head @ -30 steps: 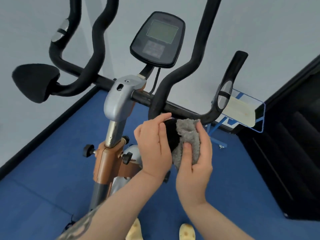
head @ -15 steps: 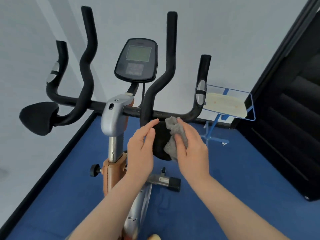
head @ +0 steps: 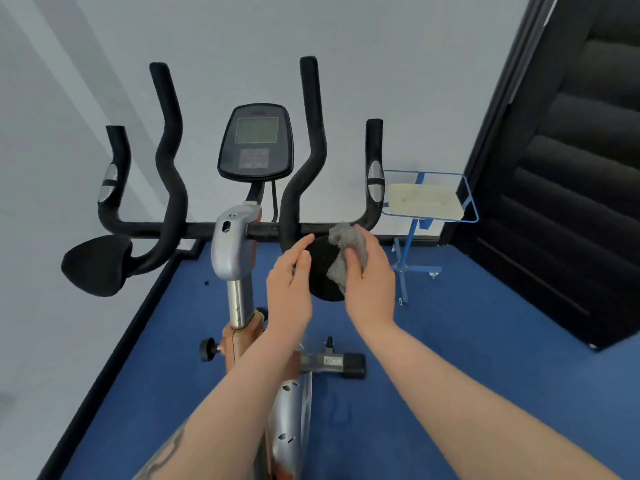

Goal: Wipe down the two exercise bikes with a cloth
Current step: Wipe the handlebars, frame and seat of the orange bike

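An exercise bike [head: 235, 244] with black handlebars, a console [head: 256, 147] and a silver-and-orange post stands in front of me. My right hand [head: 370, 278] holds a grey cloth [head: 346, 251] against the right black elbow pad [head: 322, 271] of the handlebar. My left hand [head: 291, 282] is beside the pad's left edge, fingers straight and slightly apart, touching or just off it. The left elbow pad [head: 97, 265] sits free at the far left. Only this one bike is in view.
A blue wire stand [head: 412, 258] with a pale tray [head: 422, 202] stands right of the bike by the wall. A black shuttered panel [head: 571, 168] fills the right side. Blue carpet [head: 450, 358] covers the floor; white walls close in behind and left.
The view has pulled back and tilted up, showing more of the handlebars. My left hand has loosened from the pad's edge, and my right hand keeps the cloth on the pad.
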`<state>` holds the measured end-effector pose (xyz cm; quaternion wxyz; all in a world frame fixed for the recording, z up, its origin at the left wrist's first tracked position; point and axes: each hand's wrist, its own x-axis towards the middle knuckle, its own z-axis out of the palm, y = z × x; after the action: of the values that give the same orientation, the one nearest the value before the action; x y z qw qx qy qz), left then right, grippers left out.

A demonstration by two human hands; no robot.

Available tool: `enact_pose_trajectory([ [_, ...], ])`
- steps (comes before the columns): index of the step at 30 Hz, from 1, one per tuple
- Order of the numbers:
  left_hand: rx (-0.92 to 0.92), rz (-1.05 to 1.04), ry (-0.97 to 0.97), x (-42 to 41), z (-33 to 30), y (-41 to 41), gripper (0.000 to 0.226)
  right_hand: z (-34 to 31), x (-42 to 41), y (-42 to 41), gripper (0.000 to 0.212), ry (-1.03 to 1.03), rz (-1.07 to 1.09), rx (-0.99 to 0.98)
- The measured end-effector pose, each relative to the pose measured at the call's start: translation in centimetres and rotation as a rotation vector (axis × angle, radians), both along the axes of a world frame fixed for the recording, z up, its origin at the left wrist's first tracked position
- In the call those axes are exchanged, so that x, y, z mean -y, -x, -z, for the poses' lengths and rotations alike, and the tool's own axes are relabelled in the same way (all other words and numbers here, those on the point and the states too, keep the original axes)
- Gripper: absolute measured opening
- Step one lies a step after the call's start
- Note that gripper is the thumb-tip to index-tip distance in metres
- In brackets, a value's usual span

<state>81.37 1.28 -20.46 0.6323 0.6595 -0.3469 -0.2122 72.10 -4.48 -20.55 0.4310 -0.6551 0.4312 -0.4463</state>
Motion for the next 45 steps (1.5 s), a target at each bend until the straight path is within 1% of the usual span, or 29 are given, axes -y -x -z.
enact_pose_trajectory([
  [2,0.032,0.021,-0.002,0.0,0.3,-0.4,0.032,1.3,-2.5,-0.3,0.047,0.085,0.068,0.026],
  [4,0.099,0.028,-0.002,-0.1,0.8,-0.8,0.032,1.9,-2.7,0.0,0.049,0.143,0.078,-0.038],
  [7,0.158,0.055,0.008,-0.2,1.0,-1.1,0.032,0.1,0.9,0.1,0.041,0.095,0.002,-0.164],
  [8,0.166,0.065,0.007,-0.2,0.9,-1.3,0.033,-0.8,1.6,0.2,0.040,0.056,-0.028,-0.165],
  [11,0.209,0.112,0.024,-0.2,1.1,-2.0,0.033,-1.1,1.3,0.3,0.035,-0.055,0.004,-0.037],
  [13,0.241,0.126,0.041,-0.1,1.4,-2.4,0.032,-0.3,-0.3,0.6,0.029,-0.057,0.042,0.003],
  [14,0.248,0.123,0.049,0.0,1.5,-2.4,0.032,-0.1,-0.6,0.6,0.027,-0.018,0.068,-0.051],
  [16,0.252,0.101,0.060,0.0,1.6,-2.1,0.032,-0.1,0.3,0.3,0.027,0.096,0.142,-0.307],
  [17,0.256,0.089,0.063,0.0,1.6,-1.9,0.032,-0.8,1.1,-0.1,0.027,0.131,0.142,-0.442],
  [18,0.260,0.081,0.062,0.0,1.5,-1.8,0.032,-1.6,2.1,-0.6,0.027,0.149,0.097,-0.555],
  [20,0.263,0.072,0.049,0.0,1.3,-1.7,0.032,-2.8,3.6,-1.3,0.027,0.224,-0.045,-0.711],
  [22,0.274,0.071,0.017,0.0,1.3,-1.8,0.033,-3.0,4.2,-0.8,0.027,0.356,-0.160,-0.775],
  [24,0.290,0.055,-0.001,-0.1,1.3,-1.7,0.034,-2.5,4.5,0.5,0.032,0.477,-0.265,-0.808],
  [26,0.301,0.023,0.008,-0.1,1.5,-1.5,0.035,-2.5,5.0,0.8,0.035,0.503,-0.342,-0.862],
  [29,0.342,-0.040,0.004,0.2,2.1,-0.6,0.037,-3.4,5.9,-1.3,0.037,0.535,-0.363,-1.001],
  [31,0.393,-0.138,0.029,0.4,2.2,0.4,0.037,-3.5,5.6,-1.9,0.035,0.565,-0.330,-0.973],
  [34,0.615,-0.412,0.008,0.8,2.5,1.4,0.038,-2.6,5.2,-0.2,0.033,0.577,-0.303,-0.924],
  [35,0.640,-0.460,-0.021,0.9,2.5,1.6,0.040,-2.4,5.3,0.4,0.033,0.591,-0.324,-0.947],
  [37,0.620,-0.479,-0.080,1.2,2.2,2.1,0.043,-2.7,6.3,0.2,0.033,0.626,-0.389,-1.033],
  [39,0.574,-0.490,-0.159,1.6,1.8,2.7,0.047,-3.6,7.2,-1.1,0.028,0.691,-0.489,-1.107],
  [41,0.508,-0.522,-0.203,2.0,1.5,3.3,0.047,-3.7,7.5,-1.6,0.021,0.748,-0.584,-1.075],
  [43,0.419,-0.547,-0.213,2.1,1.3,3.8,0.042,-3.5,7.9,-0.6,0.027,0.742,-0.665,-0.982],
  [45,0.371,-0.547,-0.249,1.9,1.2,4.1,0.041,-3.5,8.7,0.6,0.029,0.737,-0.792,-0.921],
])
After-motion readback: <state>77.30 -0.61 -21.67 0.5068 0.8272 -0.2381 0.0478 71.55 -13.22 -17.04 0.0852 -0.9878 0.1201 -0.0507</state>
